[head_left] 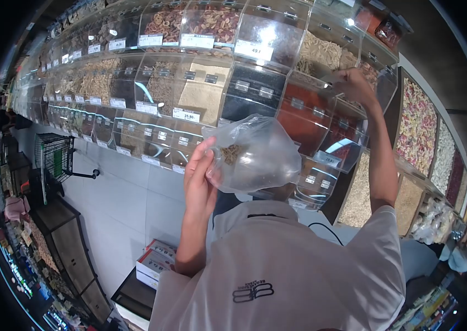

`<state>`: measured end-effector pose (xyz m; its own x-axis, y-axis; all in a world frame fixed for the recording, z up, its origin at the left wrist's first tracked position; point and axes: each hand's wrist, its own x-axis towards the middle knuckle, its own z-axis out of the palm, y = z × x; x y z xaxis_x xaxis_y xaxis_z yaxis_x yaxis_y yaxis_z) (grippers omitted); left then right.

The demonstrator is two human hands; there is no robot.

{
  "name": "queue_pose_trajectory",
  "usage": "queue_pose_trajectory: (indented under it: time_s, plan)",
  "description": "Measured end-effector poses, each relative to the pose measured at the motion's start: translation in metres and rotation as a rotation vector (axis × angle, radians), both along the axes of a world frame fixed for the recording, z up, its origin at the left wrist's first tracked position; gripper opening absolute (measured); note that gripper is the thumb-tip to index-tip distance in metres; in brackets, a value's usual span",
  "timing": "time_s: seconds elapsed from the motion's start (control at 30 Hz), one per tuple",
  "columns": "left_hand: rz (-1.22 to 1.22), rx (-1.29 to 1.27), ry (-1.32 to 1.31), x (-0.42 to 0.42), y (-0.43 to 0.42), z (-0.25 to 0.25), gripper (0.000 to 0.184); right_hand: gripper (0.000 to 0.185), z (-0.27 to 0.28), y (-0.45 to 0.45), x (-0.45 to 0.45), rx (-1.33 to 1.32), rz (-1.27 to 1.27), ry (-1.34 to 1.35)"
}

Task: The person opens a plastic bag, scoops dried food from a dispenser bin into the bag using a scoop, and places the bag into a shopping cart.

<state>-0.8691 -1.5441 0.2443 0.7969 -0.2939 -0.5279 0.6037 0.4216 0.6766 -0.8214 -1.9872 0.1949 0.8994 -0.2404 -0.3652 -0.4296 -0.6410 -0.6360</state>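
A clear plastic bag (263,151) hangs from my left hand (203,171), whose fingers and thumb pinch its edge. Some small brown dried pieces (230,154) show in the bag near my fingers. Farther right and up, my right hand (349,85) reaches over a clear bin of pale dried strips (321,51); its fingers are bent, and what they hold, if anything, cannot be made out. A bin of red powder (304,113) lies below that hand.
Tiers of clear lidded bins with price tags (254,49) stretch across the front. At right are open trays of dried petals (418,124). A shopping cart (54,160) stands at left on the floor. Cartons (155,263) sit on a dark stand at lower left.
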Motion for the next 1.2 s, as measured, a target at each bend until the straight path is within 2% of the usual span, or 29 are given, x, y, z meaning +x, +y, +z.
queue_pose_trajectory:
  time_s: [0.03,0.13,0.23,0.33,0.43,0.5,0.53,0.63,0.73,0.77,0.97,1.17,1.2]
  plan:
    - [-0.005,-0.001,0.003,0.001,-0.002,-0.001,0.036,0.021,0.004,0.018,0.004,-0.082,-0.065,0.155]
    - [-0.039,-0.007,-0.004,0.003,-0.004,-0.002,0.036,0.029,-0.028,0.051,0.018,-0.347,-0.189,-0.221]
    - [-0.035,0.009,0.012,0.002,-0.003,0.002,0.036,0.036,-0.025,0.061,0.05,-0.475,-0.154,-0.188]
    - [-0.027,0.017,0.014,0.0,0.001,0.005,0.036,0.036,-0.062,0.047,0.08,-0.416,-0.354,-0.154]
    - [-0.027,0.017,-0.001,-0.002,0.003,0.008,0.036,0.037,-0.07,0.031,0.074,-0.288,-0.339,-0.138]
    - [-0.044,0.011,-0.019,-0.004,0.004,0.006,0.037,0.035,-0.087,0.018,0.055,-0.318,-0.283,-0.285]
    - [-0.054,0.004,-0.033,-0.003,0.003,0.005,0.037,0.034,-0.086,0.017,0.05,-0.335,-0.255,-0.363]
    - [-0.058,0.023,-0.045,-0.004,0.002,0.004,0.037,0.031,-0.065,0.022,0.025,-0.307,-0.344,-0.355]
    - [-0.038,0.012,-0.03,-0.003,-0.001,0.005,0.032,0.034,-0.046,0.023,0.002,-0.276,-0.342,-0.488]
    - [-0.041,0.014,-0.033,-0.002,-0.001,0.004,0.032,0.037,-0.039,0.025,-0.007,-0.204,-0.357,-0.46]
    - [-0.066,0.013,-0.05,0.0,-0.002,0.001,0.033,0.037,-0.076,0.018,-0.043,0.038,-0.401,-0.588]
    - [-0.074,0.016,-0.064,0.0,-0.004,0.005,0.035,0.038,-0.014,0.042,-0.087,0.303,-0.379,-0.459]
    - [-0.074,0.012,-0.069,0.0,-0.003,0.004,0.035,0.039,0.0,0.043,-0.095,0.266,-0.309,-0.455]
